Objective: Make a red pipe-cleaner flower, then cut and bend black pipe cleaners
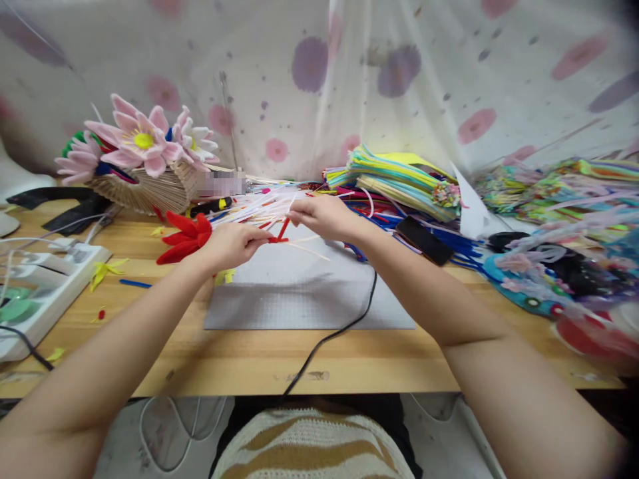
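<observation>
Wooden table (239, 362) nearest; its front edge runs just this side of the grey mat (309, 306), the landmark here. Black cord (324, 339) crosses the mat's near edge toward the body.

Over the far part of the mat: left hand (234, 243), thumb and fingers pinched together on a red strip (283, 229). Right hand (319, 216), also closed to a fingertip pinch, has the strip's upper end. Strip is sharply bent between them, above the mat; thin pale strands (309, 247) stick out to its right.

Red flower (184, 238) off the mat's far left corner, right behind the left hand; whether that hand also grips it is hidden.

Progress, my reading: the flower's petals look formed and gathered; the strip looks mid-handling, its bend unsettled. How much is left, cannot tell.

Beyond the mat: loose white strips (254, 206), then, farther right, a bundle of fuzzy sticks (399, 176). Far left of the mat, pink flowers (144, 136) on a fan (150, 186). Spotted curtain (279, 80) behind all.
</observation>
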Available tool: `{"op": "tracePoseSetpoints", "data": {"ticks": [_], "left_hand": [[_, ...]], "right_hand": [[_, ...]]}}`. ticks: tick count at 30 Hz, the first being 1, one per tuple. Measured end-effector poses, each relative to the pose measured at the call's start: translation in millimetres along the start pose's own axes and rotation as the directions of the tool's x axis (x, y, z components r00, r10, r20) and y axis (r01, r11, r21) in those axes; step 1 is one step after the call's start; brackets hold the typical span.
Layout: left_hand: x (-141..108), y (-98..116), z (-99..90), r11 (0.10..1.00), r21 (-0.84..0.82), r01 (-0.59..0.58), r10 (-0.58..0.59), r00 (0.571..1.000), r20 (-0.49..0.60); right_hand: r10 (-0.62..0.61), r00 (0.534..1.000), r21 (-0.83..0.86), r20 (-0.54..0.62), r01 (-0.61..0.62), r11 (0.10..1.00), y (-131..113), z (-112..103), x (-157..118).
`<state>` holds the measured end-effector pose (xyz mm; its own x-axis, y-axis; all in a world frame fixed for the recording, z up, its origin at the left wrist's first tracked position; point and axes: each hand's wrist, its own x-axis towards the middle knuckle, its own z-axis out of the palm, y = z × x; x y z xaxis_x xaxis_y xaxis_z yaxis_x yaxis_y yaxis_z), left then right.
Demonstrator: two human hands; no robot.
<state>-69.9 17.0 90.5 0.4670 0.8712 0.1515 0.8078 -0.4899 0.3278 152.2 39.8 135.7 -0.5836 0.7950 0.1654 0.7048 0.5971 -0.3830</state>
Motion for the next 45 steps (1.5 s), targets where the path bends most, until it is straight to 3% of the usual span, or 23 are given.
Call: {"op": "tracePoseSetpoints", "data": {"ticks": [2, 5, 7, 10, 12, 15, 17, 20, 22, 24, 28, 30, 32, 36, 40, 42, 45], "left_hand": [[-1, 0, -4.4, 0.982, -0.178, -0.064, 0.071, 0.997, 0.032], [-4, 2, -6.1, 0.933, -0.358, -0.032, 0.02, 0.999, -0.037], [-5, 2, -4.3, 0.925, -0.381, 0.012, -0.062, 0.991, -0.12], [-5, -1, 0.1, 0.951, -0.305, 0.058, -0.128, 0.968, -0.218], [-5, -4, 2.8, 0.978, -0.19, 0.086, -0.132, 0.961, -0.244], [-6, -7, 4.5, 0.995, -0.029, 0.092, -0.096, 0.973, -0.21], [-7, -8, 3.3, 0.999, -0.003, 0.051, -0.051, 0.987, -0.153], [-9, -8, -1.1, 0.993, -0.098, -0.061, 0.056, 0.997, -0.05], [-9, -5, -4.4, 0.972, -0.212, -0.106, 0.104, 0.994, -0.019], [-10, -3, -6.5, 0.95, -0.301, -0.083, 0.074, 0.996, -0.043], [-10, -6, -2.8, 0.954, -0.298, 0.025, -0.09, 0.974, -0.209], [-9, -12, 2.3, 0.976, -0.209, 0.054, -0.114, 0.95, -0.291], [-10, -17, 7.4, 0.994, -0.071, 0.081, -0.099, 0.941, -0.323], [-12, -18, 9.4, 0.992, 0.127, 0.027, 0.003, 0.974, -0.225], [-15, -12, -0.3, 0.985, -0.025, -0.168, 0.166, 0.983, -0.075], [-16, -8, -5.2, 0.972, -0.139, -0.191, 0.182, 0.98, -0.075], [-16, -5, -6.9, 0.959, -0.244, -0.143, 0.104, 0.98, -0.168]], "right_hand": [[-0.047, 0.997, 0.111, 0.057, 0.04, 0.993, 19, -5, 13], [-0.117, 0.978, 0.32, 0.171, 0.057, 0.946, 38, 13, 20], [-0.112, 0.962, 0.413, 0.248, 0.0, 0.911, 37, 34, 13], [-0.142, 0.912, 0.463, 0.386, -0.058, 0.885, 14, 60, -11], [-0.118, 0.928, 0.452, 0.353, -0.059, 0.89, -7, 62, -26], [-0.189, 0.961, 0.402, 0.205, 0.093, 0.911, -23, 42, -34], [-0.193, 0.977, 0.341, 0.089, 0.152, 0.928, -17, 23, -25], [-0.128, 0.991, 0.314, -0.03, 0.131, 0.94, 9, 7, -2], [-0.103, 0.995, 0.364, -0.01, 0.099, 0.926, 27, 10, 12], [-0.101, 0.991, 0.415, 0.082, 0.058, 0.908, 37, 24, 17], [-0.093, 0.945, 0.484, 0.314, -0.075, 0.872, 22, 63, -2], [-0.055, 0.953, 0.454, 0.299, -0.091, 0.886, 4, 74, -18], [-0.091, 0.967, 0.397, 0.238, -0.011, 0.918, -13, 72, -29], [-0.2, 0.977, 0.286, 0.072, 0.172, 0.943, -17, 35, -21], [-0.161, 0.986, 0.331, -0.042, 0.166, 0.929, 14, 13, 6], [-0.143, 0.99, 0.407, -0.011, 0.135, 0.903, 28, 21, 12], [-0.106, 0.986, 0.489, 0.128, 0.03, 0.872, 32, 51, 7]]}}
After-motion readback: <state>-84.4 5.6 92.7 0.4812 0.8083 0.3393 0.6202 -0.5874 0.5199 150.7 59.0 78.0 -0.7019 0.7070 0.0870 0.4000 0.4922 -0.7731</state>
